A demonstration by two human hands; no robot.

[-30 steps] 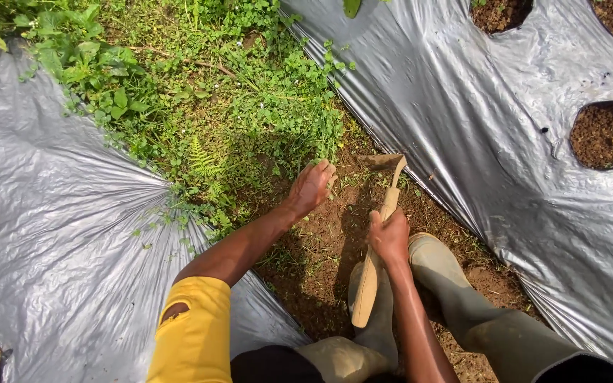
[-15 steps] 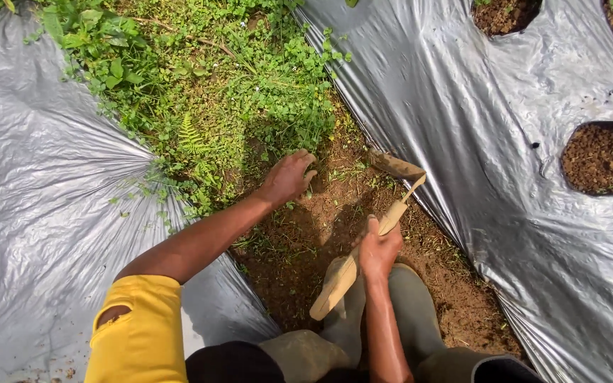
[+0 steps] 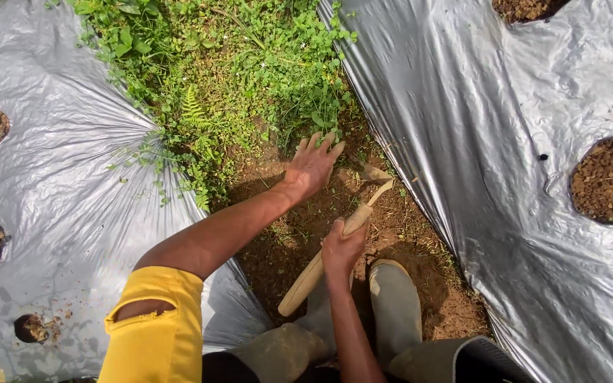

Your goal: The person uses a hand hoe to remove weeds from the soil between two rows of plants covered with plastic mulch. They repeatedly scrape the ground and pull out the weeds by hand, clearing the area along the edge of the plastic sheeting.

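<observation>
Compared with a moment ago, your left hand [image 3: 312,167] has spread open over the weeds [image 3: 278,85], while your right hand [image 3: 340,248] still grips the wooden-handled hoe [image 3: 328,252], blade now tucked under your left palm on the soil [image 3: 391,234].

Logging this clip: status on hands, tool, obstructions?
Left hand open, fingers spread at the weeds. Right hand shut on wooden hoe, blade in soil. Plastic mulch sheet flanks both sides.
</observation>
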